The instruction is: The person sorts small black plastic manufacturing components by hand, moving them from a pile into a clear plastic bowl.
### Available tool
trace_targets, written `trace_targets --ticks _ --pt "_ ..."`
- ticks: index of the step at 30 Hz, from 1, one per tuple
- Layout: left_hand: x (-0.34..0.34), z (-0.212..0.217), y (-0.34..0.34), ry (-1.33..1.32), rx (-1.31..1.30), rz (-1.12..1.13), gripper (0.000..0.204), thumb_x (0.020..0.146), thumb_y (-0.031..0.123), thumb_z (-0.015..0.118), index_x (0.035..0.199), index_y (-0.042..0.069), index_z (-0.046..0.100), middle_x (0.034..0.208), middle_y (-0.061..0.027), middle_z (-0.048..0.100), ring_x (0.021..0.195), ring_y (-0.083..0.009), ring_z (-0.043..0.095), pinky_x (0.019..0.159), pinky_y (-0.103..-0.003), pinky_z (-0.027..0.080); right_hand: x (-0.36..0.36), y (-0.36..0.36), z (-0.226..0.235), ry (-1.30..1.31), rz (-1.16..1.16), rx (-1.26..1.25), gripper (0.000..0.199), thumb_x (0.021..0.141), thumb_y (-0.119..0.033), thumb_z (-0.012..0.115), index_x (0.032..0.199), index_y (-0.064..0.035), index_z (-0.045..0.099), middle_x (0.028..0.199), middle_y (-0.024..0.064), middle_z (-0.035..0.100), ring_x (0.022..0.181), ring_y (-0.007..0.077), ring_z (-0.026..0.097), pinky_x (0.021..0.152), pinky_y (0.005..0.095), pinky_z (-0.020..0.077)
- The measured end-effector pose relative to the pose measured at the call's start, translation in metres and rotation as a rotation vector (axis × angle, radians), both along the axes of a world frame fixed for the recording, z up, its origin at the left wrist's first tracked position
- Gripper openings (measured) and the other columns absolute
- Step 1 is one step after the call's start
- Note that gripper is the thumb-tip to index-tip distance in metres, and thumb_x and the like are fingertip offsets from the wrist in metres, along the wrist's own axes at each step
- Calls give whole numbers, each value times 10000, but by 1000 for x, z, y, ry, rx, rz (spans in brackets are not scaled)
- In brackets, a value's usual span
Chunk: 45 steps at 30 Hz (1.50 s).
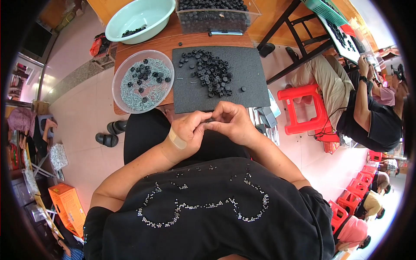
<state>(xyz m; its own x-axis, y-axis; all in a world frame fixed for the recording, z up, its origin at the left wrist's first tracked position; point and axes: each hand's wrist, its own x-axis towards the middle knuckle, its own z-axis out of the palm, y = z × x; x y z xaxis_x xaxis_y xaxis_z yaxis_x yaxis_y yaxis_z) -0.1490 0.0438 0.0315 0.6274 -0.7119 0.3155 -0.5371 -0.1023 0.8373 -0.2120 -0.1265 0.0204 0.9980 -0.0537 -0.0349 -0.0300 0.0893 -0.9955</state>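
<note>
Pinching a small dark part (209,120), left hand (189,128) and right hand (234,125) meet.

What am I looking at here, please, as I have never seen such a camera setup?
There is no machine: these are a person's bare left hand and right hand. The single picture comes from a fisheye camera on that person's head, looking down, so straight edges bend near the rim. On the wooden table lies a dark mat with a heap of small black caps; left of it is a clear bowl of silvery screw-like pieces and some black caps. The hands meet in front of the mat, pinching a small dark piece, mostly hidden from view.
</note>
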Motion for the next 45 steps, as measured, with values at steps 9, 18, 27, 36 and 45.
trace_targets --ticks 9,18,27,36,45 --pt "-2 -5 -1 198 -51 40 236 844 -45 548 1079 -32 557 876 -89 654 758 -103 615 666 -229 494 -2 3 7 18 -5 -184 176 775 15 697 827 -32 536 746 -34 528 671 16 488 583 167 418" --pt "-1 6 -3 469 -156 106 219 844 16 615 1058 -26 598 903 -105 670 806 -117 643 718 -233 517 -5 12 9 -216 -284 -27 154 746 -32 724 837 -15 601 775 29 608 678 60 575 584 208 474" --pt "4 8 -4 841 -260 55 230 871 38 588 1095 -11 609 943 -96 663 824 -125 635 763 -234 517 -4 9 16 -491 -316 -447 144 708 11 726 814 6 628 790 103 638 651 155 608 565 245 482" --pt "3 13 -1 752 -157 62 231 854 53 619 1080 7 635 922 -64 669 811 -93 618 742 -211 503 -8 12 13 -385 -302 -348 128 717 13 722 805 7 628 791 102 638 665 144 608 580 244 483" --pt "3 12 0 436 -135 52 227 832 54 637 1056 22 646 896 -83 674 778 -111 627 694 -226 501 -12 17 15 -110 -230 64 129 791 -6 684 880 0 591 776 39 617 713 76 590 597 205 489"
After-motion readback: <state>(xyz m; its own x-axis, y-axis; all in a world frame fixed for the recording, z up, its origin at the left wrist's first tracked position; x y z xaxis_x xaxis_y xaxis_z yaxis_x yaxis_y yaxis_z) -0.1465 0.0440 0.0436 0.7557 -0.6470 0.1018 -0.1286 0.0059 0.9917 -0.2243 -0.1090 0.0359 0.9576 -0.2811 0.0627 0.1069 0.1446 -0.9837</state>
